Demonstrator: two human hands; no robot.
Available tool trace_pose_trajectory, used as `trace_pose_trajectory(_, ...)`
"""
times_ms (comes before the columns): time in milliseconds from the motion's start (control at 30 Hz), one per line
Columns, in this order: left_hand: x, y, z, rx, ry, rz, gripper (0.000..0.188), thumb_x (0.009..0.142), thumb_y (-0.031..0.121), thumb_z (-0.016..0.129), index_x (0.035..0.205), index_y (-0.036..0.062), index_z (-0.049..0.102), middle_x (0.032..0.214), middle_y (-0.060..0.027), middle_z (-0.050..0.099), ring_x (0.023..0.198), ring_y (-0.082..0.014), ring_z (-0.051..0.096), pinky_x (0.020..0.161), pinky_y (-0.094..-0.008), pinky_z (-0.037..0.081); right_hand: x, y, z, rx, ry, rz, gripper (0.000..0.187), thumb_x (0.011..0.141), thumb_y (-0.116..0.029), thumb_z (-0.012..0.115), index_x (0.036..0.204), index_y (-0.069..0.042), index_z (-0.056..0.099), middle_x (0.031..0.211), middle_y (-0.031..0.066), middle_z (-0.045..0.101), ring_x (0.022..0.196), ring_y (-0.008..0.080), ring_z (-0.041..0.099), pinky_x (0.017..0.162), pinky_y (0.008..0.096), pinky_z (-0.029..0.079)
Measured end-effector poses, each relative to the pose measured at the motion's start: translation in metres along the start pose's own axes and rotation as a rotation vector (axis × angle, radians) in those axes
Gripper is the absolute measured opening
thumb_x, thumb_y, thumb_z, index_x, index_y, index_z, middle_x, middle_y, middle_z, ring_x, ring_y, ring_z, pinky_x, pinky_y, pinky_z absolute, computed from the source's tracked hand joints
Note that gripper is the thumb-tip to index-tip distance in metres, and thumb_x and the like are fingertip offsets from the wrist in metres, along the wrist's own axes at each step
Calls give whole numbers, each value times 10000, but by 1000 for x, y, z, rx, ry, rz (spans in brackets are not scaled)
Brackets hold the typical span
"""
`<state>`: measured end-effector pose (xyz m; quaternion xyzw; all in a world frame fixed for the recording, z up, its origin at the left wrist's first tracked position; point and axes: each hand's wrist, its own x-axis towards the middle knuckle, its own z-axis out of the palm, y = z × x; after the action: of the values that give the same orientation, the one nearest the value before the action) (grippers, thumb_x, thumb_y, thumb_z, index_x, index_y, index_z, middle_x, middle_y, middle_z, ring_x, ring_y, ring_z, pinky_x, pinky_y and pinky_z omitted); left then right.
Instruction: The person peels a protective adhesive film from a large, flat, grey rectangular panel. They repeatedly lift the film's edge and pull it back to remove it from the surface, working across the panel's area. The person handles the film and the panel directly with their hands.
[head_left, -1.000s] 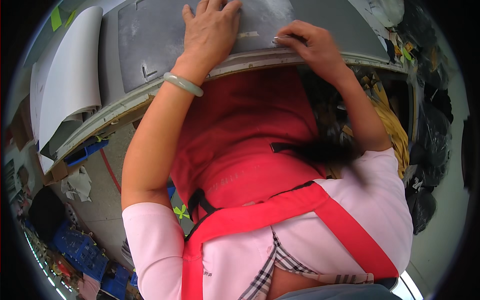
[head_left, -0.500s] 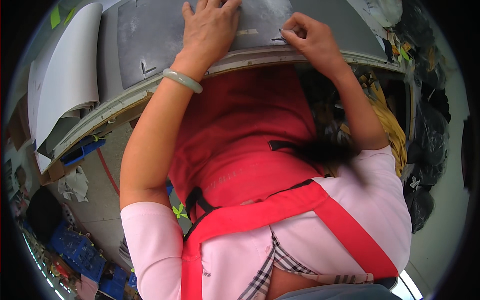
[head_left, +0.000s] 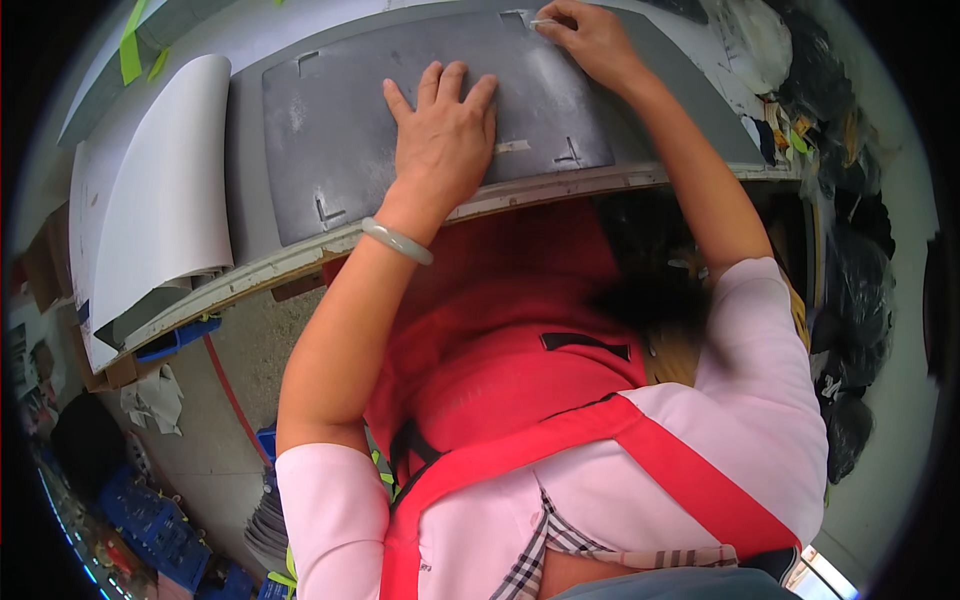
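A dark grey rectangular template [head_left: 340, 130] with L-shaped slots at its corners and chalky smudges lies flat on grey sheet material [head_left: 655, 125]. My left hand [head_left: 445, 140] rests on the middle of it, palm down with fingers spread; a pale bangle is on that wrist. At the template's far right corner, my right hand [head_left: 592, 42] is closed in a pinch on a thin, pale, pen-like stick [head_left: 543, 22]. The stick's end is by the corner slot there. Most of it is hidden by my fingers.
A curled pale sheet [head_left: 165, 170] stands at the table's left. The worn table edge [head_left: 300, 255] runs close in front of my red apron. Clear and black plastic bags [head_left: 855, 270] line the right side. Blue crates [head_left: 160, 520] sit on the floor at lower left.
My right hand has moved from the template's near right corner to its far right corner. My left hand stays on the template, fingers spread. The whole view has shifted, showing more of the table.
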<state>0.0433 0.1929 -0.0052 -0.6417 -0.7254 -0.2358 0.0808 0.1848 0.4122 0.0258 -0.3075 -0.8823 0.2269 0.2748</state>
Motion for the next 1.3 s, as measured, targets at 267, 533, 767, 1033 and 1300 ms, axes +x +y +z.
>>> trace_pose_trajectory(267, -2, -1, -1, -58, 8, -17, 341, 1015, 243, 536, 1327, 138, 624, 1399, -148, 539, 1397, -365, 443, 1132, -739, 239, 47, 14, 21, -193, -77, -248, 218, 915, -206, 664, 901, 6, 712, 882, 222, 702, 814, 409, 665, 752, 471, 519)
trace_pose_trajectory(533, -3, -2, 0, -15, 29, -36, 333, 1002, 244, 573, 1323, 175, 627, 1401, -106, 555, 1387, -328, 469, 1126, -699, 285, 52, 5, 21, -235, -97, -41, 200, 898, -201, 661, 883, -9, 715, 862, 222, 709, 844, 392, 696, 768, 458, 542)
trace_pose_trajectory(767, 0, 1, -1, -22, 22, -27, 337, 1006, 255, 566, 1330, 186, 628, 1401, -100, 557, 1397, -324, 460, 1132, -698, 278, 55, 24, 28, -249, 41, -57, 176, 836, -157, 648, 880, -9, 732, 761, 188, 719, 721, 334, 715, 705, 427, 562)
trace_pose_trajectory(1033, -3, -2, 2, -5, 29, -43, 350, 1009, 265, 558, 1341, 172, 621, 1412, -89, 546, 1406, -315, 450, 1134, -702, 269, 66, -21, 14, -74, -220, 118, 207, 864, -180, 706, 989, -20, 747, 761, 141, 729, 689, 233, 716, 673, 372, 559)
trace_pose_trajectory(1300, -3, -4, 8, -62, 71, -29, 335, 975, 262, 584, 1280, 138, 645, 1341, -140, 557, 1360, -354, 463, 1084, -775, 264, 87, -106, 119, -18, -229, -348, 250, 894, -221, 705, 1004, 1, 729, 889, 225, 720, 856, 377, 708, 775, 440, 551)
